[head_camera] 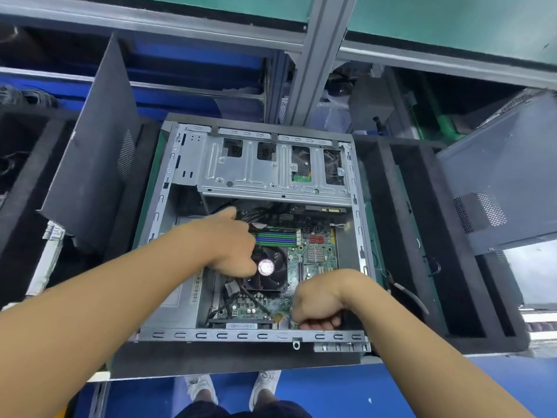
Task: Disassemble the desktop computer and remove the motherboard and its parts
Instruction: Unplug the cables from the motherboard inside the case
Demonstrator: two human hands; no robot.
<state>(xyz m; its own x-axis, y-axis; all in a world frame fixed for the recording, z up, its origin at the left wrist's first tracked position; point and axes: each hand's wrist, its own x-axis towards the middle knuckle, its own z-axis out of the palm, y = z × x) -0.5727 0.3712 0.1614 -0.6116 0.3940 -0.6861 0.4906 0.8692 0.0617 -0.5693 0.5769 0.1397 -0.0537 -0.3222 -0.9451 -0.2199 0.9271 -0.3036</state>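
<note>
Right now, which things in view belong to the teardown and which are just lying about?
Job:
open computer case
motherboard
CPU cooler fan
memory sticks
drive cage
left hand and right hand, both inside the case

Lying about:
dark side panel at left
grey panel at right
pliers beside the case

Bystanders around a workbench: panels, frame, foam, floor.

Leaning upright at left, a dark grey perforated metal side panel (93, 152); tilted at right, a second grey-blue panel with mesh vents (494, 173). Behind and above, a pale aluminium frame post (313, 58) under a green shelf surface (437, 22). Black foam trays with long slots (422, 236) flanking the work area on the right, with black-handled pliers (405, 289) lying across the nearer slot. Blue plastic bins (193, 70) stacked in shadow beyond the left panel. Below, blue floor (346, 390) and a pair of white sneakers (232, 387) side by side.
</note>
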